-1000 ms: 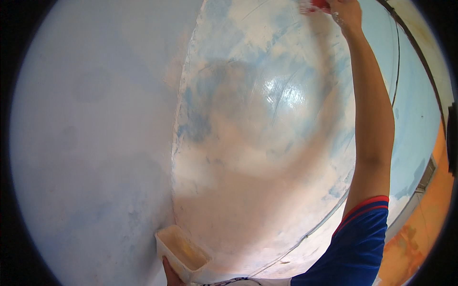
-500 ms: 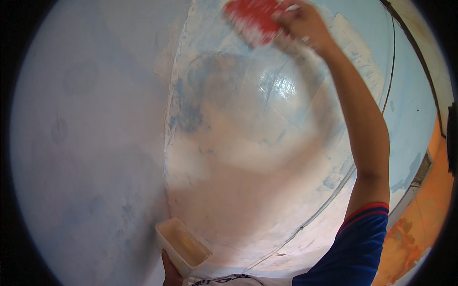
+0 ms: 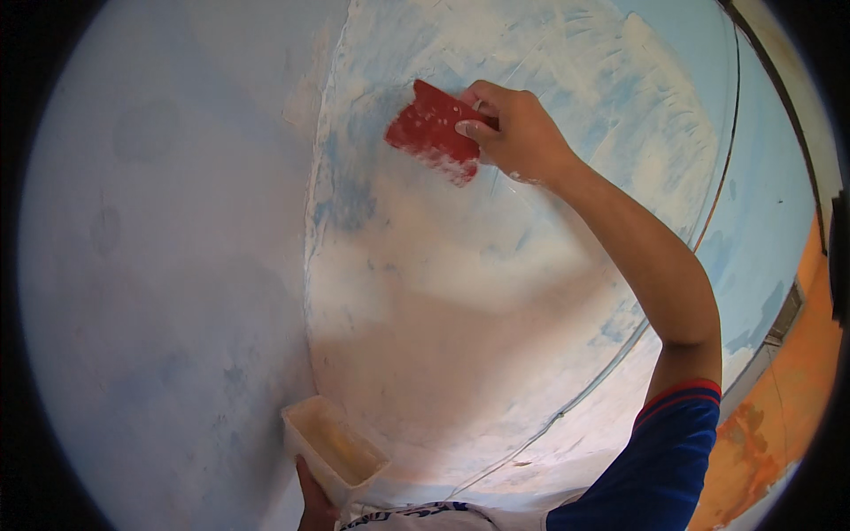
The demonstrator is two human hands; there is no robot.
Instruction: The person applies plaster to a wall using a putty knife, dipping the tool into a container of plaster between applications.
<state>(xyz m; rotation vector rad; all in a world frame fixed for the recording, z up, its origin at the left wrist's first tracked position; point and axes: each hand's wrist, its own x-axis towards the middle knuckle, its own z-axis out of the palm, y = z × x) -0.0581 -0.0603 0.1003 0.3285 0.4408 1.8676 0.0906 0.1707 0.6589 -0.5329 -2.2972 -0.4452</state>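
Spreading putty, seemingly, on the wall well above the rectangular tub, the right hand grips a red putty spreader while the left hand clasps that tub; the next stroke would call for even pressure.

Red spreader high, pale tub low

Here's the spreader — flat, broad, flecked with pale dots, its lower edge caked white and sloping down to the right, its handle side gripped in the right hand. Behind it, the wall shows patchy cream over blue, streaked in places. And down at lower left, the tub: rectangular, open-topped, off-white — tilted, yellowish inside, the left hand against its side.
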